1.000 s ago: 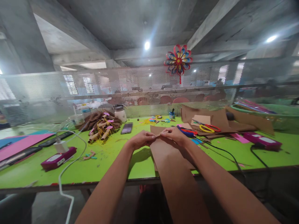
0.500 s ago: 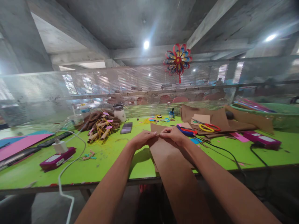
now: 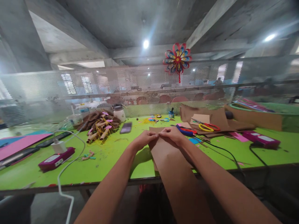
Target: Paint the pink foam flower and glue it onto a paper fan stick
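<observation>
A long strip of brown paper (image 3: pixel 173 161) runs from the green table (image 3: pixel 112 165) down over its front edge toward me. At its far end, my left hand (image 3: pixel 144 139) pinches the paper's edge between thumb and fingers. Close beside it, my right hand (image 3: pixel 172 134) pinches the same edge, the fingertips of both hands almost meeting. Under the strip lies another piece of brown paper, partly hidden. Just beyond my right hand are blue-handled scissors (image 3: pixel 185 131), partly covered by that hand.
Red-and-yellow-handled scissors (image 3: pixel 207 127) rest on brown sheets (image 3: pixel 219 116) at right. Purple power strips (image 3: pixel 261 139) with cables lie on both sides. Paper rolls with yellow string (image 3: pixel 102 129), a phone (image 3: pixel 126 128) and a jar (image 3: pixel 119 112) stand left. A perforated screen (image 3: pixel 130 81) rises behind.
Both hands keep their pinch on the brown paper's edge, the fingertips shifting only slightly. The whole view has moved a little; nothing else differs visibly.
</observation>
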`<move>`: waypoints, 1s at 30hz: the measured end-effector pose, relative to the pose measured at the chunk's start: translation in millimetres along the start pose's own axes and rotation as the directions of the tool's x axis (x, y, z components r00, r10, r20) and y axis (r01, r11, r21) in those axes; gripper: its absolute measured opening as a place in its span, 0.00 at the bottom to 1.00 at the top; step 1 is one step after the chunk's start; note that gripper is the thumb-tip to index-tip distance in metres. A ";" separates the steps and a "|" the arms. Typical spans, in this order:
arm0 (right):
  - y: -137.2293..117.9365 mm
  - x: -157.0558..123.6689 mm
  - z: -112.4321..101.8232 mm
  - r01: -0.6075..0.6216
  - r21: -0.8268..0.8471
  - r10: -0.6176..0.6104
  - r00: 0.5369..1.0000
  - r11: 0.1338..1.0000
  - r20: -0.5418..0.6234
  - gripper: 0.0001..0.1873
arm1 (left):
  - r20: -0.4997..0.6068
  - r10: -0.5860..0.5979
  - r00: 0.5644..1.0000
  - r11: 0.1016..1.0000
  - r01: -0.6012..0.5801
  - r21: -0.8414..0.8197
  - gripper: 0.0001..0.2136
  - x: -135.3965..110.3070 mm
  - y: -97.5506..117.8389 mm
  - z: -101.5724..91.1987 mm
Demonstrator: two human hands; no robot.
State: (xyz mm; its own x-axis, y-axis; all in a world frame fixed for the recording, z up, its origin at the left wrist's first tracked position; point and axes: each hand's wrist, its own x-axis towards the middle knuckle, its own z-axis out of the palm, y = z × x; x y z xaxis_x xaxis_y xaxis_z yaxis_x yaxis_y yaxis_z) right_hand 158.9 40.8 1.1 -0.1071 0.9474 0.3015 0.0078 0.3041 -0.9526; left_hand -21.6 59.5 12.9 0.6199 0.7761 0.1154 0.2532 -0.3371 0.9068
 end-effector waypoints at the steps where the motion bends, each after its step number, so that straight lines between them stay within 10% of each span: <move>1: 0.0 0.1 0.6 -0.011 0.010 0.011 1.000 1.000 -0.010 0.16 | -0.011 -0.005 1.000 1.000 0.005 0.002 0.18 0.7 -0.7 0.3; 15: 8.1 5.7 -4.7 -0.158 0.232 0.156 0.987 0.960 0.028 0.16 | -0.036 -0.025 0.999 0.997 0.023 -0.073 0.18 1.4 -4.3 1.0; 30: 7.6 5.4 -3.0 -0.051 0.052 0.051 0.999 0.997 0.002 0.20 | -0.048 -0.086 0.995 0.990 0.081 -0.113 0.16 4.6 -12.3 -3.5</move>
State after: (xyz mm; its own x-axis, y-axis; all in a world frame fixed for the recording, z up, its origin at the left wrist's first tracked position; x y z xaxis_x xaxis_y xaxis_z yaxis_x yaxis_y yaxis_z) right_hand 161.4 48.6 -4.3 -0.1088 0.9616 0.2520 -0.0382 0.2493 -0.9677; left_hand -24.5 69.1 3.6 0.5597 0.8268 0.0558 0.2169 -0.2111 0.9531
